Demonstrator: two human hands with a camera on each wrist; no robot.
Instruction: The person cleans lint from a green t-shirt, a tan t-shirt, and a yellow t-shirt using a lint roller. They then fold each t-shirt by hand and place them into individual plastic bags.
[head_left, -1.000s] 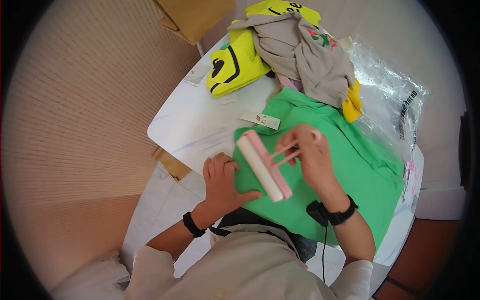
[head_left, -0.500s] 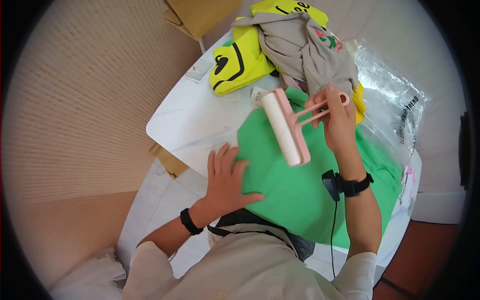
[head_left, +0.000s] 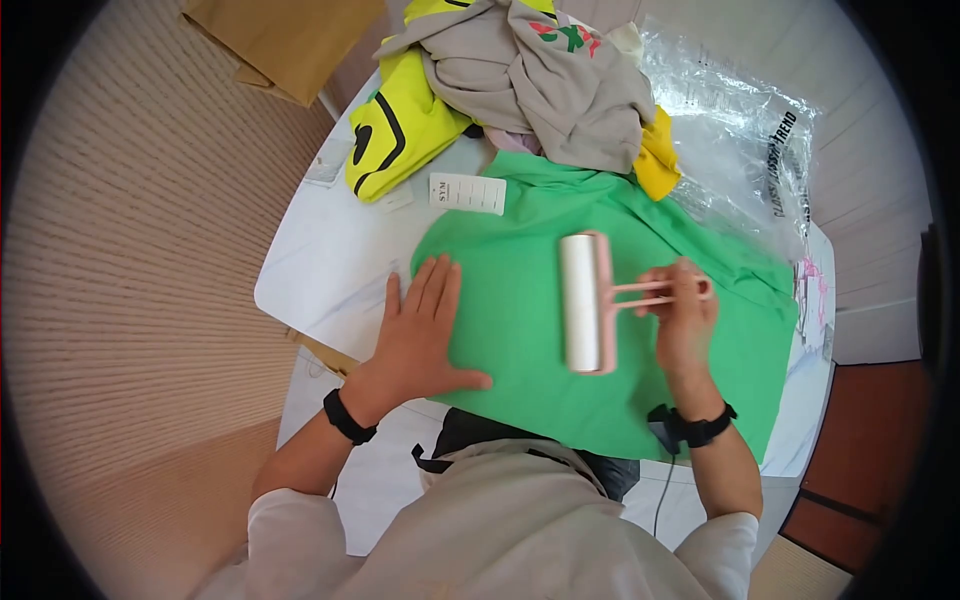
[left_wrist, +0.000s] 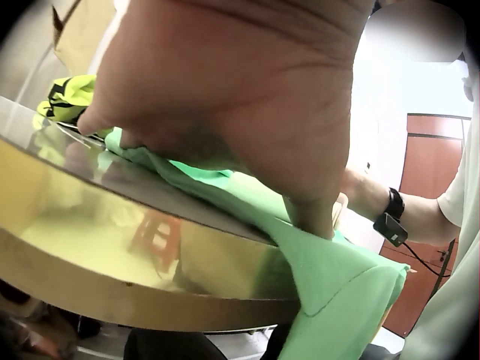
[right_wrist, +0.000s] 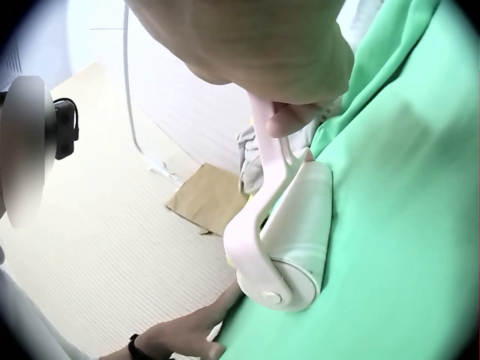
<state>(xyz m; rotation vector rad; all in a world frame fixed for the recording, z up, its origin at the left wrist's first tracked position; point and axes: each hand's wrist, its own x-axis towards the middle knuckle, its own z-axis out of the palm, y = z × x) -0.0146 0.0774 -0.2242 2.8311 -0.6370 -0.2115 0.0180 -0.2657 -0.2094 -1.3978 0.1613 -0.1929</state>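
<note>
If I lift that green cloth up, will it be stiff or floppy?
Probably floppy: the green cloth wrinkles softly and droops over the edge of the table. It's likely light, since the hanging part looks thin. It might not slide freely, because the left hand rests on its edge.

Left hand (head_left: 415, 340) palm down — fingers straight, thumb spread wide, right hand (head_left: 686, 325) — fingers curled gripping.

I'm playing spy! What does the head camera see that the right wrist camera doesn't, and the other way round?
Only the head view shows the white SYM tag and red and green letters on gray clothing. Only the right wrist view shows the round end of the roller and a white cord. Both show the roller, green cloth, left hand and right hand.
</note>
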